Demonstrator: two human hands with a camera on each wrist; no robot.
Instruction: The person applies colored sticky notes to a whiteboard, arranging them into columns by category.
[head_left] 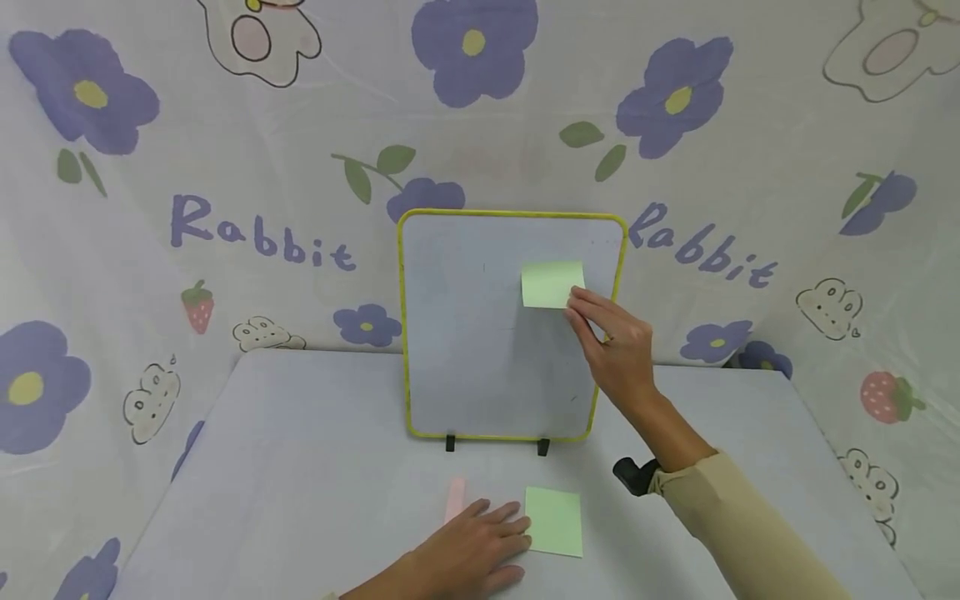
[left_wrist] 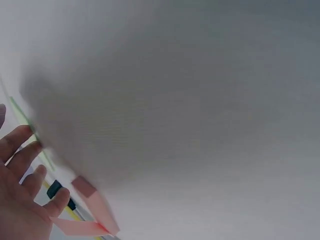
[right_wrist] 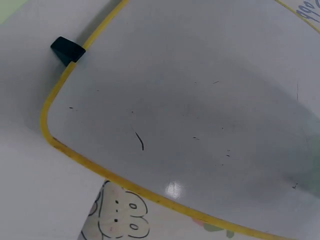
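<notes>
My right hand (head_left: 618, 346) pinches the lower right corner of a light green sticky note (head_left: 551, 283) between thumb and fingertips. The note overlaps the upper right part of a whiteboard (head_left: 480, 350) with a yellow rim. In the right wrist view the hand is out of sight, and the whiteboard (right_wrist: 165, 110) fills most of the picture. My left hand (head_left: 472, 550) lies on the table with its fingers spread, fingertips at the left edge of a green sticky note pad (head_left: 555, 521). Beside that hand is a pink sticky note pad (left_wrist: 102, 207), partly hidden by it in the head view.
The whiteboard stands upright on two black feet (head_left: 450, 442) on a white table (head_left: 315, 467). Behind it hangs a cloth (head_left: 300, 167) printed with flowers, rabbits and lettering. A black strap mount (head_left: 635, 477) sits on my right wrist.
</notes>
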